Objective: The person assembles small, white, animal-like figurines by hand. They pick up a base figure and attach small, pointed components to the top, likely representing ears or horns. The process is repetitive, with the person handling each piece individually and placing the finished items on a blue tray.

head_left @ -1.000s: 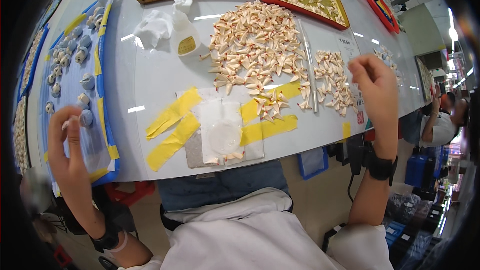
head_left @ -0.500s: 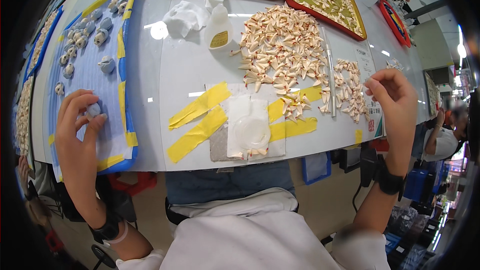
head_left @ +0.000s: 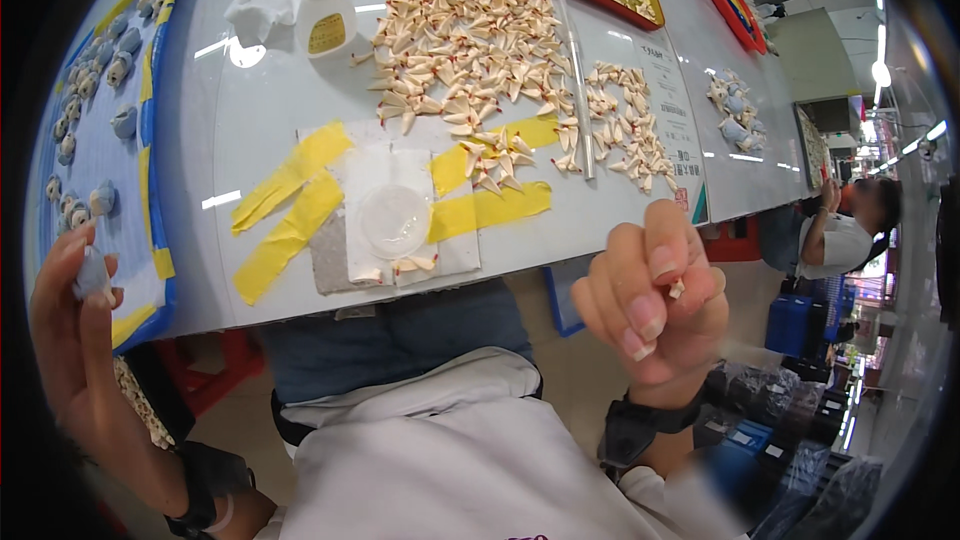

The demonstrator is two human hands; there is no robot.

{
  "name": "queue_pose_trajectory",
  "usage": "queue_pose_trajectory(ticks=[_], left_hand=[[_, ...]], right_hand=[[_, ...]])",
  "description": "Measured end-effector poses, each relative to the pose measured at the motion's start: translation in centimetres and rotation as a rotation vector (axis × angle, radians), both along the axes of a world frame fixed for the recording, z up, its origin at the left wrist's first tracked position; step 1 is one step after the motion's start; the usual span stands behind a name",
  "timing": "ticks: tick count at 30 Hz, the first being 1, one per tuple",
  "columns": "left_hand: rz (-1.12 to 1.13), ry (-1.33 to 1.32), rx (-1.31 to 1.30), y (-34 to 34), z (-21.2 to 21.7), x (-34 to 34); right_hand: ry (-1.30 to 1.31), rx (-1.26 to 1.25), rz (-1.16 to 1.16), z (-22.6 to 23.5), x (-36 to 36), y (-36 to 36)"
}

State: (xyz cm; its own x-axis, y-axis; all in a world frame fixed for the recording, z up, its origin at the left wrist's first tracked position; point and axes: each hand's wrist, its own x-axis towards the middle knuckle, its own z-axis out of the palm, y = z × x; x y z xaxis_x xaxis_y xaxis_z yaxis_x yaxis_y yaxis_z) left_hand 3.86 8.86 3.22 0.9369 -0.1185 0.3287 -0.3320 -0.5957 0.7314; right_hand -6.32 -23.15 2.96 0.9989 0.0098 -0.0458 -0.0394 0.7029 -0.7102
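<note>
Two small pieces held apart, one in each hand

At the lower left of the frame, the left hand [head_left: 75, 370] grips a small blue-grey figure [head_left: 93, 278], rounded and matte, between thumb and fingers. At the lower right, the right hand [head_left: 655, 325] is curled, its thumb and index finger pinching a tiny cream piece [head_left: 677, 289].

Writing is sparse. A squeeze bottle [head_left: 322, 5] of translucent plastic at the upper left of centre bears a yellow label [head_left: 328, 34] whose print is too small to make out. Right of centre, a pale printed sheet [head_left: 662, 80] lies on the glossy white tabletop [head_left: 240, 130], with dark characters and a red square stamp [head_left: 682, 199]. Purple lettering, cut off by the bottom edge, marks the white sweatshirt [head_left: 420, 440].

A pile of cream pointed pieces [head_left: 475, 35], smooth and red-tipped, spreads across the upper centre; a slim metallic bar [head_left: 578, 90] separates it from a smaller pile [head_left: 635, 125]. Below, a round translucent dish [head_left: 395, 222] sits on a white pad [head_left: 360, 250], flanked by wrinkled strips of yellow tape [head_left: 290, 240]. Crumpled white tissue [head_left: 265, 8] lies beside the bottle. More blue-grey figures stand in the cloth-lined blue tray [head_left: 168, 302] at the left.
</note>
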Motion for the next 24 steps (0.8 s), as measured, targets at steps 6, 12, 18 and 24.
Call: queue_pose_trajectory(ticks=[6,12,18,24], left_hand=[[-0.371,0.096,-0.318,-2.2,-0.7,-2.1],[-0.578,0.385,-0.867,-6.2,-2.8,-3.5],[-0.599,0.481,-0.874,-7.9,-3.0,-4.1],[-0.65,0.51,-0.906,-7.5,-3.3,-3.7]], right_hand=[[-0.009,0.116,0.03,-0.6,0.1,1.7],[0.063,-0.008,-0.026,-0.5,0.2,2.5],[0.043,-0.262,-0.181,-0.4,1.0,3.8],[0.067,-0.453,-0.182,0.9,1.5,4.0]])
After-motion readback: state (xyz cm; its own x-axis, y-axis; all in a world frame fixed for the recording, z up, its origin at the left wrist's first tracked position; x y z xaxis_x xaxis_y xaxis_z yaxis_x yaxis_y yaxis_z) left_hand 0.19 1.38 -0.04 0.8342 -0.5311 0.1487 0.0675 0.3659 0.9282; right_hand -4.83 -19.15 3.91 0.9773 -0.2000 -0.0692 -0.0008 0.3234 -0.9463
